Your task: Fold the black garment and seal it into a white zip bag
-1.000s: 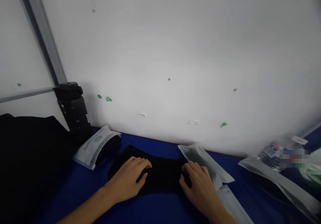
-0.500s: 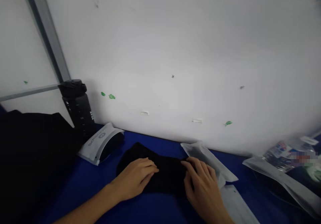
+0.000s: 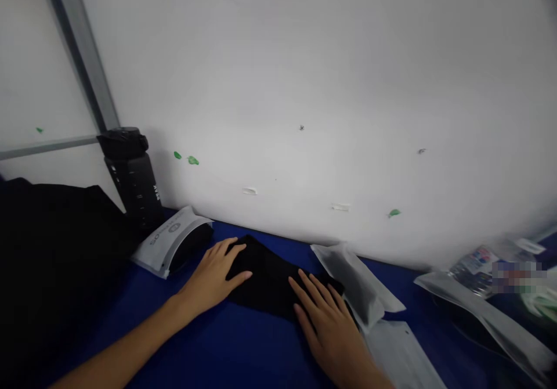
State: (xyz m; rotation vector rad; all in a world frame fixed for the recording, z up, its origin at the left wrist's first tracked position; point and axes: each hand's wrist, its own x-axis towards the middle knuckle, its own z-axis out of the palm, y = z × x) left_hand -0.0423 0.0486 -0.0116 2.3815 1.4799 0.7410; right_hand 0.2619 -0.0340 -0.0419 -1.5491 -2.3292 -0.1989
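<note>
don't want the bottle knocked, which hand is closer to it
Left. The left hand is on the left end of the black cloth, toward the bottle; the right hand is on its right end, farther away.

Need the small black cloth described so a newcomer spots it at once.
Find the white wall, then the blue table at its foot. Between the printed pouch by the black bottle and a frosted pouch lies the small black cloth, left hand and right hand spread on it. The black item at far left is far larger, and no hand touches it.
</note>
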